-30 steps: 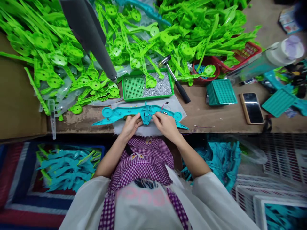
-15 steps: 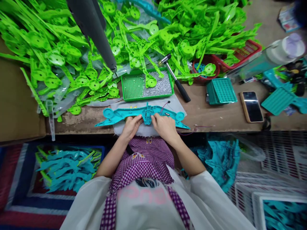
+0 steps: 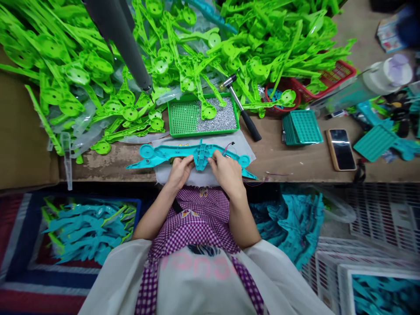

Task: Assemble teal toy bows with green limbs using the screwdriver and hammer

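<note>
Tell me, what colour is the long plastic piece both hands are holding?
Teal blue. The long plastic piece under the left hand and right hand shows best in the head view.

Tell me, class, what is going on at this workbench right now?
A person works with both bare hands on a long teal plastic part lying on a white cloth at the bench edge. The left hand and right hand press on either side of its ribbed middle. Just behind sits a green tray of small metal pieces, a hammer beside it, and a big heap of green plastic parts beyond.
</note>
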Demonstrator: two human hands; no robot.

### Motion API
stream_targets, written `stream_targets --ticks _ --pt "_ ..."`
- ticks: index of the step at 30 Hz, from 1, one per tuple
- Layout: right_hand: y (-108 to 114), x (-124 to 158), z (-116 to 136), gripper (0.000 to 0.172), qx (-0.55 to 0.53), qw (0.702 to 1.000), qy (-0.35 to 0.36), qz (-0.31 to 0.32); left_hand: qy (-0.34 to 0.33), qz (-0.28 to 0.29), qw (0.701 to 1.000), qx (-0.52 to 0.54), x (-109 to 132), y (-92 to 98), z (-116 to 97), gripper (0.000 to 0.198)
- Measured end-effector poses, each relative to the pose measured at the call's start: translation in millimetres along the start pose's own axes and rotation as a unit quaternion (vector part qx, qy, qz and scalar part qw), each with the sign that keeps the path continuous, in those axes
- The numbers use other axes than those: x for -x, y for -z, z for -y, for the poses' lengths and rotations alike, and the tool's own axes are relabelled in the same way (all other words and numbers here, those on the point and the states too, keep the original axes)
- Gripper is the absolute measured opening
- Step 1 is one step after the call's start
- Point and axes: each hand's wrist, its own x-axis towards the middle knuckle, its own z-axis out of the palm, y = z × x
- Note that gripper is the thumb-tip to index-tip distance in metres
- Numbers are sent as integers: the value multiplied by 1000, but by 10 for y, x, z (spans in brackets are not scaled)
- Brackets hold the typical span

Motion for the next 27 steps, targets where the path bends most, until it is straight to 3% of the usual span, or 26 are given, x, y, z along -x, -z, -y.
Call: stream_targets --ticks 7,13,16,19,22,27 --pt "46 14 126 36 55 996 -11 70 -8 10 1000 19 -3 34 34 16" --pt "63 3 187 36 105 989 38 93 11 18 999 29 -2 56 16 21" --pt "33 -47 180 37 108 989 26 96 11 25 999 29 -2 73 -4 24" --pt "-36 -47 113 37 68 994 20 78 17 17 1000 12 -2 86 -30 25" --pt "-105 -16 -15 31 14 998 58 29 26 6 1000 1 -2 85 -53 24" --pt "-199 -33 -107 30 -3 994 99 -54 25 33 999 -24 11 78 -72 24"
